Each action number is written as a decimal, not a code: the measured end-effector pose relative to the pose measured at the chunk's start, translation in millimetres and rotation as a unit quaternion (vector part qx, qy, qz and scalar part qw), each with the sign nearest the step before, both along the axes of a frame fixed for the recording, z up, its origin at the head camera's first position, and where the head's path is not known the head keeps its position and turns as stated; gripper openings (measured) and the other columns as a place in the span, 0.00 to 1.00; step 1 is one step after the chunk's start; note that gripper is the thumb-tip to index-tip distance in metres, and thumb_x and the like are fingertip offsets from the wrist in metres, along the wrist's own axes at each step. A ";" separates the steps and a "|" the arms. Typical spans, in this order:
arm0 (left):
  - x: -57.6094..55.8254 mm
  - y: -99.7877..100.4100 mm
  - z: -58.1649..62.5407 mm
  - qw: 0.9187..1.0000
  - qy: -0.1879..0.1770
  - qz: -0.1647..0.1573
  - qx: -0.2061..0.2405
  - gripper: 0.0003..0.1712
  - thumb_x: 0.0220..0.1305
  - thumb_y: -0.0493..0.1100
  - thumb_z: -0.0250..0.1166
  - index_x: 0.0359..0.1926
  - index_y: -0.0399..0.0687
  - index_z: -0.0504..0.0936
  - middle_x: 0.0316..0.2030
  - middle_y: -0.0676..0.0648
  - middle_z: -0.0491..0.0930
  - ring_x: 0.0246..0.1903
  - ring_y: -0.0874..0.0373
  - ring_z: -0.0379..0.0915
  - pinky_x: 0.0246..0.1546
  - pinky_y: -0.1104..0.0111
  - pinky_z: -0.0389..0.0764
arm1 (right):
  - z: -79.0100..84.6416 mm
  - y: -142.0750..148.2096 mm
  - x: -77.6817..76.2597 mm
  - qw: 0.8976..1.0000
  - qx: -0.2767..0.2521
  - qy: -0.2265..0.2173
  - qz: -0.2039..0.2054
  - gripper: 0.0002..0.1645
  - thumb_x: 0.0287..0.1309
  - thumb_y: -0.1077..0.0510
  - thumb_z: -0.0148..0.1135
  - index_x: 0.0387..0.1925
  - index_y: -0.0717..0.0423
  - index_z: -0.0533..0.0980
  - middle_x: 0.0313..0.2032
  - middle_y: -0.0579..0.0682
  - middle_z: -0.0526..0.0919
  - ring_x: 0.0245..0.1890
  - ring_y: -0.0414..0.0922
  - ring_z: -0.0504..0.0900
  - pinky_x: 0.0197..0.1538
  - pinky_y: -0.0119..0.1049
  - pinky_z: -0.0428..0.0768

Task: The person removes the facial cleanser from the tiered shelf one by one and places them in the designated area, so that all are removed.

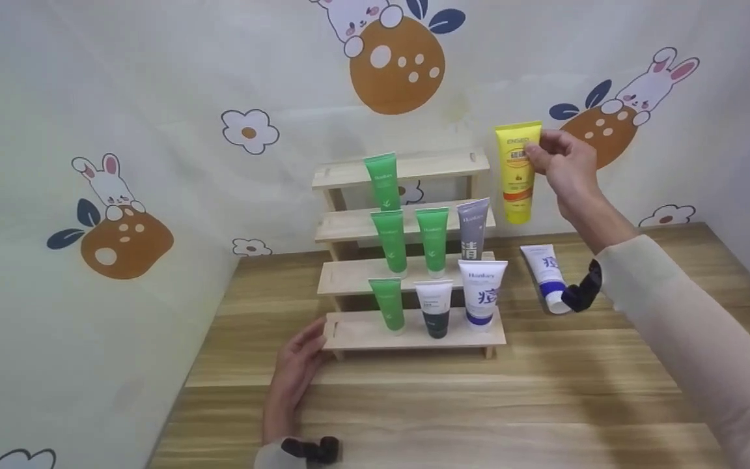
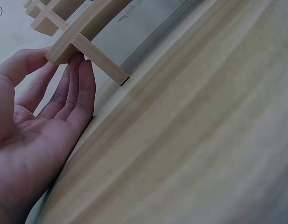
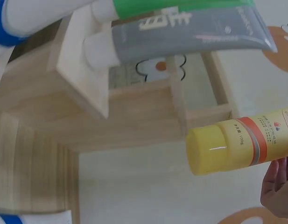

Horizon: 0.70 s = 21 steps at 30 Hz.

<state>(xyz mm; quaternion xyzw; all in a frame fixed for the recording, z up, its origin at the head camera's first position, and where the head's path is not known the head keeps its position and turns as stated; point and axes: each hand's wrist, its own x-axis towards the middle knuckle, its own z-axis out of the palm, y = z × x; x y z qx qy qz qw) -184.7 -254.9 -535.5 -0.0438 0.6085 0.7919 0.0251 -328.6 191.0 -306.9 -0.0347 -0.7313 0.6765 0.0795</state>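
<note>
My right hand (image 1: 570,166) pinches a yellow squeeze tube (image 1: 517,189) near its top edge, thumb in front. The tube hangs cap down in the air, right of the upper tiers of a wooden step rack (image 1: 355,332). In the right wrist view, the tube's yellow cap (image 3: 207,149) points toward the rack. My left hand (image 1: 297,365) grips the left end of the rack's lowest board. The left wrist view shows the thumb side of the hand (image 2: 41,112) at the board's end (image 2: 64,49) and the other fingers beneath it.
Several green tubes (image 1: 385,182) stand on the rack, with a grey tube (image 1: 472,225), a white-and-dark-green tube (image 1: 435,303) and a white-and-blue tube (image 1: 482,290). Another white-and-blue tube (image 1: 544,277) lies on the wood-grain table (image 1: 414,404), right of the rack. A printed cloth (image 1: 173,85) hangs behind.
</note>
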 end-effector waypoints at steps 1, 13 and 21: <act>0.0 0.2 0.5 1.000 0.001 0.000 -0.002 0.30 0.70 0.35 0.60 0.70 0.31 0.66 0.69 0.36 0.70 0.59 0.61 0.76 0.62 0.66 0.80 | -2.8 4.2 -0.4 1.000 0.003 -0.001 0.000 0.31 0.64 0.45 0.64 0.66 0.47 0.72 0.50 0.40 0.77 0.56 0.41 0.77 0.70 0.38 0.75; 0.9 -0.1 0.7 1.000 -0.005 -0.006 -0.001 0.30 0.70 0.36 0.60 0.71 0.33 0.66 0.70 0.36 0.68 0.60 0.59 0.76 0.63 0.64 0.80 | -39.5 51.5 -0.9 0.998 0.045 -0.033 -0.021 0.36 0.65 0.40 0.61 0.69 0.50 0.67 0.51 0.37 0.74 0.56 0.40 0.76 0.70 0.40 0.76; 0.3 -1.2 0.8 1.000 -0.005 -0.011 0.003 0.31 0.71 0.36 0.60 0.71 0.33 0.64 0.70 0.37 0.68 0.59 0.61 0.76 0.61 0.65 0.80 | -69.5 81.7 -2.3 0.994 0.078 -0.070 -0.004 0.42 0.66 0.37 0.58 0.73 0.52 0.62 0.50 0.35 0.73 0.55 0.39 0.75 0.70 0.44 0.76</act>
